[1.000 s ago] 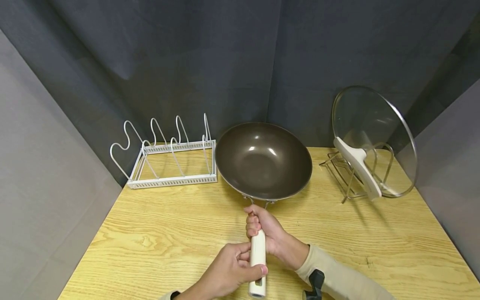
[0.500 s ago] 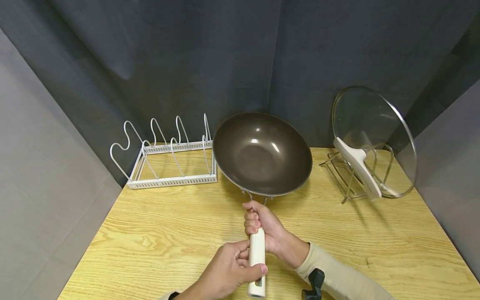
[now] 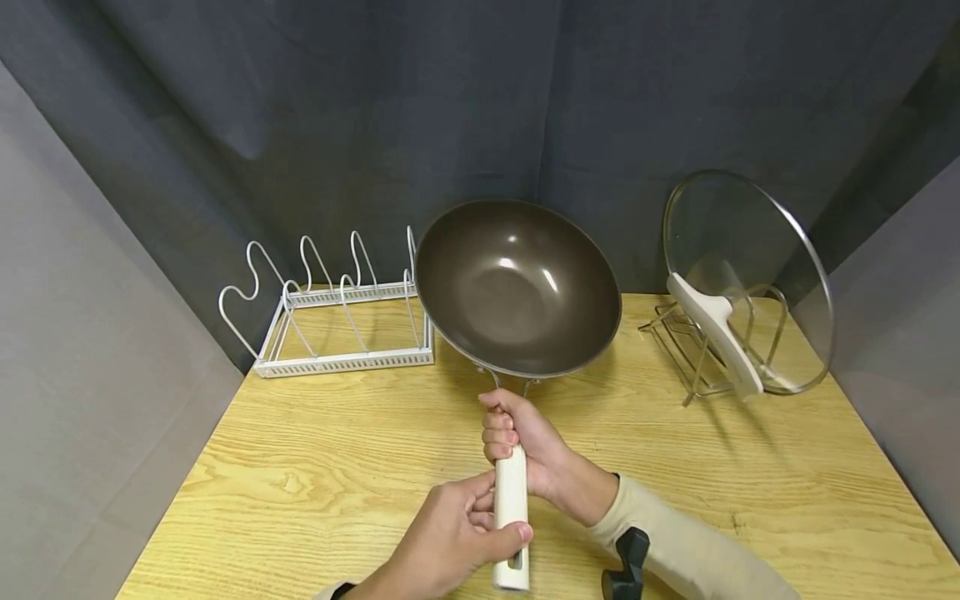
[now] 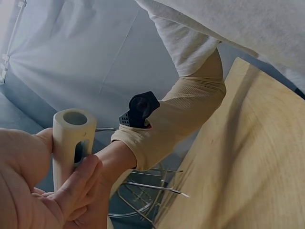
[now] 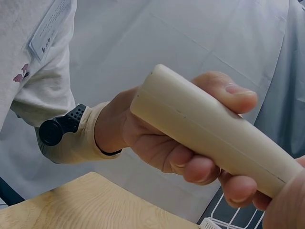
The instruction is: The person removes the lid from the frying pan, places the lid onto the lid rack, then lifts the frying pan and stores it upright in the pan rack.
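A dark brown wok point(image 3: 517, 292) with a cream handle point(image 3: 512, 492) is tilted so that its inside faces me. My right hand point(image 3: 521, 429) grips the handle close to the pan, fingers wrapped round it. Nearer its end, my left hand point(image 3: 457, 529) holds the same handle, thumb across the top and fingertips underneath. In the left wrist view the hollow end of the handle point(image 4: 61, 138) shows between thumb and fingers. The right wrist view has the left fingers point(image 5: 200, 168) curled under the handle.
To the left stands a white wire pan rack point(image 3: 345, 360); the wok's edge overlaps its right end. On the right, a glass lid point(image 3: 780, 250) with a white handle leans upright in a metal lid stand point(image 3: 693, 367). Dark curtains point(image 3: 375, 108) close off the back of the wooden table point(image 3: 300, 467).
The wok has risen and shifted slightly left, tilting further towards me. Both hands have moved slightly up and left with the handle. The rack and lid stay in place.
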Demonstrator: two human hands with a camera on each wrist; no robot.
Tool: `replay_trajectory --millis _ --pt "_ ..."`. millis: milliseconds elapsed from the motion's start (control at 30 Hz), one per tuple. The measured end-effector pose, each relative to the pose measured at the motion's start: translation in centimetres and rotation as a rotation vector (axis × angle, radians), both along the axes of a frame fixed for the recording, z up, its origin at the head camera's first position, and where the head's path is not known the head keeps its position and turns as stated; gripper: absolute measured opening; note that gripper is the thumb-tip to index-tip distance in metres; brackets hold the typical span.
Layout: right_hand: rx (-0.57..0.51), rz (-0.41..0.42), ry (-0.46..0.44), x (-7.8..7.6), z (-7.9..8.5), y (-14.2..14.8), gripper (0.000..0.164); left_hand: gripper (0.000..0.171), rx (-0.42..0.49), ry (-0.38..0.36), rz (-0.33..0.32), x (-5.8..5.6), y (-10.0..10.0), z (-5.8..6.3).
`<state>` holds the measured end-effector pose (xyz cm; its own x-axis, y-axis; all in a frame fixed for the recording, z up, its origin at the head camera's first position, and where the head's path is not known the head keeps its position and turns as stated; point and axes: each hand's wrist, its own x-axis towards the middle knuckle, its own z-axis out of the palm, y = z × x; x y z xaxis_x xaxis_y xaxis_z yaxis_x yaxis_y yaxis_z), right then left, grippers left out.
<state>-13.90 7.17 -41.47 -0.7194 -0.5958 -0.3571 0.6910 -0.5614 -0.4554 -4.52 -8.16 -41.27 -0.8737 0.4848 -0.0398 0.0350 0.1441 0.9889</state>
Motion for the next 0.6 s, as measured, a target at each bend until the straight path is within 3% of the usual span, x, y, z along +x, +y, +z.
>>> replay_trajectory --millis 600 --pt "-0.037 0.042 0.104 -1.0 2.8 -1.4 0.044 0.064 -0.111 0.155 0.053 -0.3 -1.0 2.4"
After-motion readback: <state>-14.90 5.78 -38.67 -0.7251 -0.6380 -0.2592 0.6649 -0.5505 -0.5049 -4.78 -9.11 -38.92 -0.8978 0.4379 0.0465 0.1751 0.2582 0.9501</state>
